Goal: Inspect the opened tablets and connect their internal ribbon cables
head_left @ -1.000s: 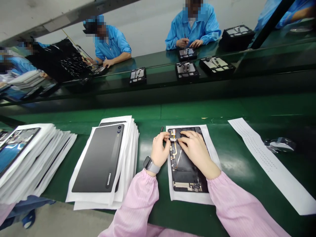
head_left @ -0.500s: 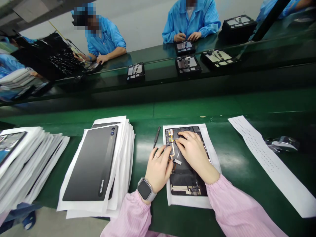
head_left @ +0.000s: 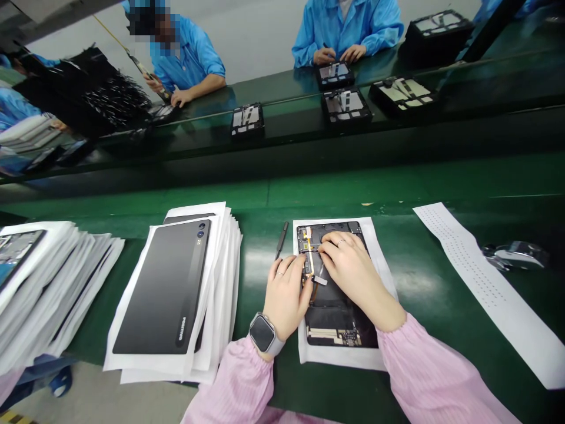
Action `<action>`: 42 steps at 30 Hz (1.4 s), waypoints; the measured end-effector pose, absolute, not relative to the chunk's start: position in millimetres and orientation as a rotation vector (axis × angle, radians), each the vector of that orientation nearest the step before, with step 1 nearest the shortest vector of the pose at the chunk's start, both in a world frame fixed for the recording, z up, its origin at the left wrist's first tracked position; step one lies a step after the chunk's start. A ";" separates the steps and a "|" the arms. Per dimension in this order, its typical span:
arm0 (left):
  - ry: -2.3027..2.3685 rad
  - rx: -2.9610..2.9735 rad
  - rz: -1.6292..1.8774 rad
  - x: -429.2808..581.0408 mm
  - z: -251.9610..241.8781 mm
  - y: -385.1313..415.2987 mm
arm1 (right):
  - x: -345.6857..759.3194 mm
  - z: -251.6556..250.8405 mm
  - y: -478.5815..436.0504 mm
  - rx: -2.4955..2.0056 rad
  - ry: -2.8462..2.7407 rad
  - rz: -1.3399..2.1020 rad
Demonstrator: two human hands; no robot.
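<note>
Green desk (head_left: 424, 359) runs across the view, with blue-coated co-workers (head_left: 339, 29) beyond. The left hand (head_left: 286, 300), loosely curled and holding nothing, rests against an opened black tablet (head_left: 339, 321), whose long axis points away on a white sheet (head_left: 339, 358). The right hand (head_left: 357, 277) presses an amber flex cable (head_left: 311, 259); whether it grips, unclear. A slim screwdriver (head_left: 281, 240) lies just beside the sheet, near a stack of tablets (head_left: 161, 288).

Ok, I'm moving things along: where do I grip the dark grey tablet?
Grip the dark grey tablet by its long left edge, coming from the left: it lies flat on white sheets, and the left hand is to its right.
</note>
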State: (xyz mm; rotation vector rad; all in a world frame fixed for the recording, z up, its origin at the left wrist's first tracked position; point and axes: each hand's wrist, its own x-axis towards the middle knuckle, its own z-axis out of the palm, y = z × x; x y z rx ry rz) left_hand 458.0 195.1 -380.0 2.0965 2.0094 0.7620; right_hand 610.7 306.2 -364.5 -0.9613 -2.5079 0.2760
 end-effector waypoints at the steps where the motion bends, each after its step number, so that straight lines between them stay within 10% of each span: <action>1: 2.009 2.094 0.757 458.5 -379.8 195.3 | 611.8 -362.2 305.3 -0.953 -2.522 0.276; 42: 1.898 2.029 0.722 454.7 -377.8 196.6 | 571.2 -331.7 343.7 -1.177 -2.976 0.443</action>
